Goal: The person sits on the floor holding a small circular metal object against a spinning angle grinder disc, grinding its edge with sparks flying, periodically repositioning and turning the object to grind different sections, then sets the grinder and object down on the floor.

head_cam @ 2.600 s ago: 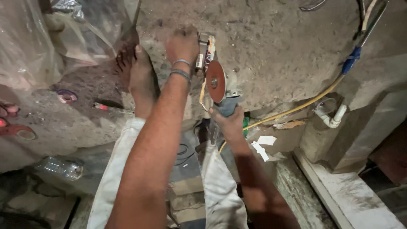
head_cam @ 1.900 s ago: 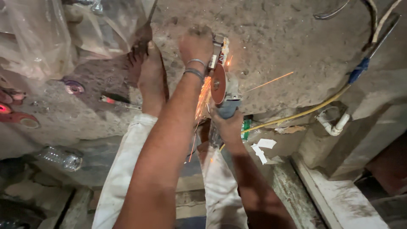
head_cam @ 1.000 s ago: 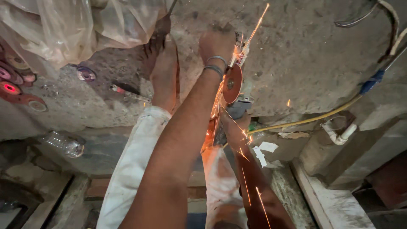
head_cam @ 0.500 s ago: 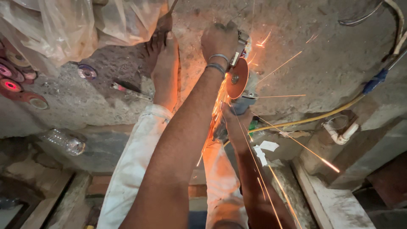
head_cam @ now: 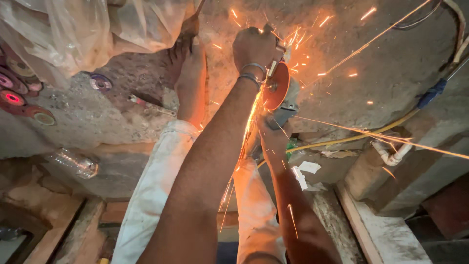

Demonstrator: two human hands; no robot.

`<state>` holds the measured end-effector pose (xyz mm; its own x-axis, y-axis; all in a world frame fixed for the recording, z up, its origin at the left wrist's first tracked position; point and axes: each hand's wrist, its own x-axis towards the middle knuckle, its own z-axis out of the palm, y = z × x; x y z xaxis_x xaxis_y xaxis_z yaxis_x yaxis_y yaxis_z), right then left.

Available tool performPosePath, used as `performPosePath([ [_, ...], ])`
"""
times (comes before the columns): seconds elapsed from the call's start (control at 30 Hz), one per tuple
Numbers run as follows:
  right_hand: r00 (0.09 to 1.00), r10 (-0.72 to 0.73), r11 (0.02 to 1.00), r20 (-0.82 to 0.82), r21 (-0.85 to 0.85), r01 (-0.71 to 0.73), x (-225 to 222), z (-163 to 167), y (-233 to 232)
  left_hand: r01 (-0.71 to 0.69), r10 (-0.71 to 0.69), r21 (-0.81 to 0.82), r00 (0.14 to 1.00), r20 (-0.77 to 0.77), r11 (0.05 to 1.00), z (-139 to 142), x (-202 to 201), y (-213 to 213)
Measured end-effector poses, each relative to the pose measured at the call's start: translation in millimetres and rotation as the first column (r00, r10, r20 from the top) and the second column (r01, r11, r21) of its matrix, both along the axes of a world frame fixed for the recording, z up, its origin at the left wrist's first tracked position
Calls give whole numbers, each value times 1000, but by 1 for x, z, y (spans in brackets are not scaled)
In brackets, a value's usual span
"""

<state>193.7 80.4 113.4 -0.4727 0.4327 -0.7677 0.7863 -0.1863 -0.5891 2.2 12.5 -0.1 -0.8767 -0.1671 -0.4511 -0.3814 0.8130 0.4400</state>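
- A person seated on a dusty concrete floor runs an angle grinder, its orange disc throwing sparks out to the right and down between the legs.
- The left hand is closed tight around a small metal piece held at the disc's upper edge; the piece is mostly hidden by fingers and glare.
- The right hand is wrapped around the grinder's body just below the disc.
- By the look of it, the grinder is heavy, rigid and apt to kick; its body is the safe place to hold it, well back from the disc.
- The metal piece seems stiff, light and likely hot, best pinched at the end farthest from the disc.
- A bare foot rests just left of the work.
- Spare cutting discs, a plastic bottle and a yellow cable lie about.
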Motion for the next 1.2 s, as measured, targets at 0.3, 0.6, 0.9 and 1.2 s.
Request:
performPosePath([
  [0.3,999,47,996,22,71,-48,25,-34,8,-365,358,71,929,92,928,14,-6,4],
  [0.6,966,175,985,-192,38,-171,1,-13,18,-333,286,83,893,348,939,5,-4,0],
  [0.9,955,298,945,9,142,-296,50,33,89,-148,292,524,935,-203,839,46,44,-29],
  [1.2,318,944,268,-87,764,-587,120,44,94,114,-87,129,977,-194,985,-3,23,-11],
])
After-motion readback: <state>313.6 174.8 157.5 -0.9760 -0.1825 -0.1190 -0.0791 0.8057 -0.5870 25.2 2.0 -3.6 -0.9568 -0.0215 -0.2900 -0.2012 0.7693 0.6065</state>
